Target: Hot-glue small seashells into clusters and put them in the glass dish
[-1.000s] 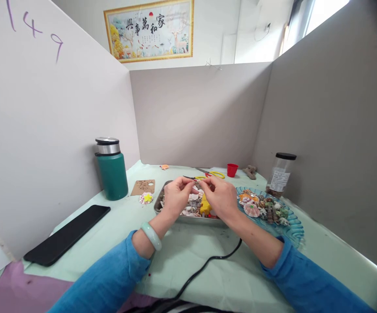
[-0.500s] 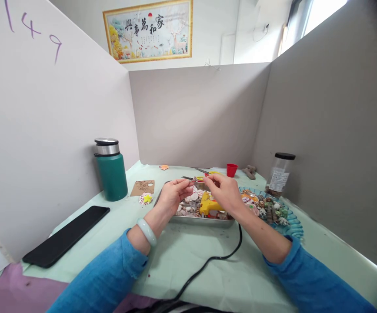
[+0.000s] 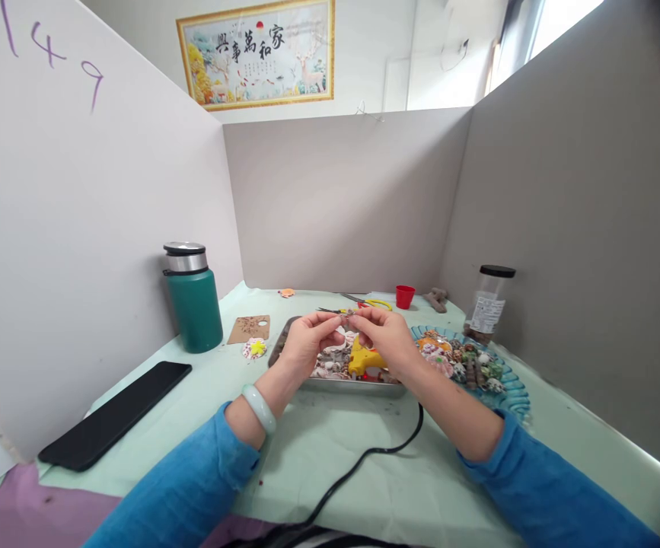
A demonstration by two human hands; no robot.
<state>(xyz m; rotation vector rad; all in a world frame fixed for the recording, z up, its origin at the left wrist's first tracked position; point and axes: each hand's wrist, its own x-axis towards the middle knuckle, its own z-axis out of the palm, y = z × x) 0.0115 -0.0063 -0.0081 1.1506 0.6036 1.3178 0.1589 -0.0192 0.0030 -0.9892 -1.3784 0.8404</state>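
Note:
My left hand [image 3: 310, 340] and my right hand [image 3: 384, 335] meet fingertip to fingertip above a metal tray [image 3: 352, 388]. Between their pinched fingers is a small brownish piece [image 3: 349, 313], too small to name; both hands seem to grip it. Below them, the tray holds many small shells [image 3: 333, 364] and a yellow hot glue gun [image 3: 362, 358] lying among them. A black cord [image 3: 364, 457] runs from the tray's right side toward me.
A blue plate [image 3: 521, 396] of shells stands right of the tray, with a clear jar [image 3: 486, 304] behind. Further back are a red cup [image 3: 404, 297] and yellow-handled scissors [image 3: 380, 304]. Leftward are a brown card [image 3: 250, 329], a green bottle [image 3: 192, 304] and a black phone [image 3: 116, 415].
My hands have come closer together, the right one shifting left. The small piece now shows between the fingertips of both hands.

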